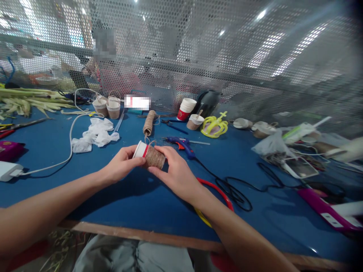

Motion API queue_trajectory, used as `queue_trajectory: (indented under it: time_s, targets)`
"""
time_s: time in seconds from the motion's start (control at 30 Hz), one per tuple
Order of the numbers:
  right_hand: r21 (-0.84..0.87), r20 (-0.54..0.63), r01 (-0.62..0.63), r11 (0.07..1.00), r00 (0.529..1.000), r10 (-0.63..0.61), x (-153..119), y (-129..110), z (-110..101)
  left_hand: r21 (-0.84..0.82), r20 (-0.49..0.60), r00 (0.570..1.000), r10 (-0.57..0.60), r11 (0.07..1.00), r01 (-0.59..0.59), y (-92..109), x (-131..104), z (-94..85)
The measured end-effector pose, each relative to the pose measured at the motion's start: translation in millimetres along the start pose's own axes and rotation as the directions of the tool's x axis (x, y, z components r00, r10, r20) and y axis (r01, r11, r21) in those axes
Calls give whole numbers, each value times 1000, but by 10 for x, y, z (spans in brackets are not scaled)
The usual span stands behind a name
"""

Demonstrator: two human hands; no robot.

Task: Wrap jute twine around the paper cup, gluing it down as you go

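Hands (179, 172) grasp twine-wrapped cup (154, 157); blue tabletop (127, 211) stretches to wooden edge (136, 234), glue gun (184, 142) near.

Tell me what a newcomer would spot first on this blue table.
Likely the twine-wrapped paper cup, held mid-view by the left hand and right hand. Just beyond it, to the right, lies a blue hot glue gun. Farther back, right of that, sits a bright yellow crown-shaped piece.
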State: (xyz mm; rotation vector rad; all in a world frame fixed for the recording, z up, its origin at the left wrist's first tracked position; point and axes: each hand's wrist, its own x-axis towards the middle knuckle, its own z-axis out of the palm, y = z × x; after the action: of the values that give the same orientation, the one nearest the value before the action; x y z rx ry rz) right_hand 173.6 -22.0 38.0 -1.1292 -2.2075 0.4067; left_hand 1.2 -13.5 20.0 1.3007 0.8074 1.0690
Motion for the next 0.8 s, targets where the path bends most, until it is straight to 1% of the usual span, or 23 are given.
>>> queue_trajectory:
  time_s: [0.2,0.6,0.8]
  targets:
    - [-20,3,25,999,1000,-25,-10,-20,2,2,-1,1000,3,1000,-3,-10,-3,-7]
    - [-71,-7,89,993,996,-90,-31,4,39,-22,-11,1000,-28,999,27,-10,1,-15]
    - [-85,-9,96,992,995,-97,-39,-8,36,-50,0,1000,-29,998,29,-5,11,-19]
